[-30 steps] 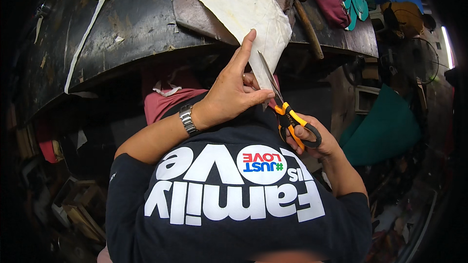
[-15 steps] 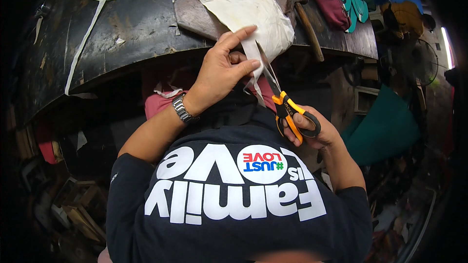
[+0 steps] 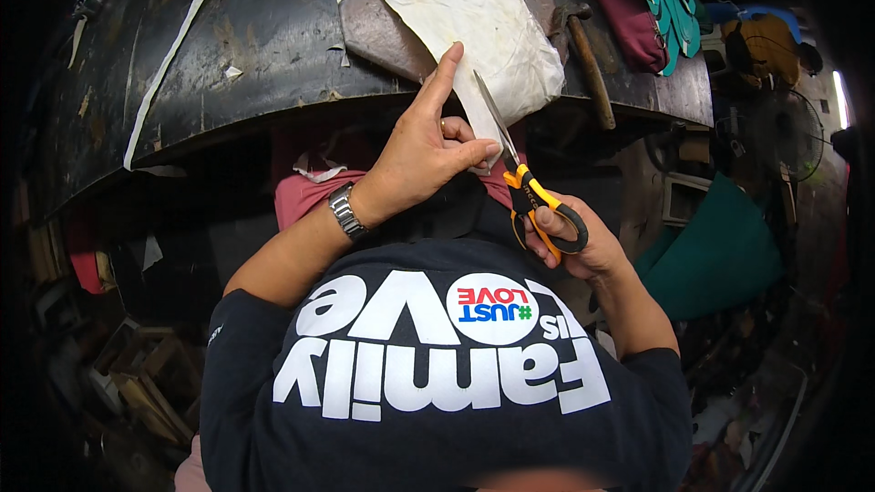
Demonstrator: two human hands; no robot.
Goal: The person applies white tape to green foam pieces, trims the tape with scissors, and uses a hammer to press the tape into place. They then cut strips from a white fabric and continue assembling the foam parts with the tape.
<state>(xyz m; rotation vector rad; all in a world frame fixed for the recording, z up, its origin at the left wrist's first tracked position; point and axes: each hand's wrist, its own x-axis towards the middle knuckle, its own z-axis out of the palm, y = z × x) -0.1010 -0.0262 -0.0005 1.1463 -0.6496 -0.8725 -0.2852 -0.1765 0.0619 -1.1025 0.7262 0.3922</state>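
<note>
The left hand has now straightened its forefinger; it pinches the white cloth, upper centre of the frame. The right hand grips the scissors; slack cloth could let the blades nick fingers.

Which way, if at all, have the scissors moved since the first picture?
Yes: judged against the resting hammer, the scissors have moved forward and slightly left.

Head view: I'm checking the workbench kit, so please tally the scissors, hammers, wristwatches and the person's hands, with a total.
Scissors: 1
Hammer: 1
Wristwatch: 1
Left hand, right hand: 2
Total: 5
</note>
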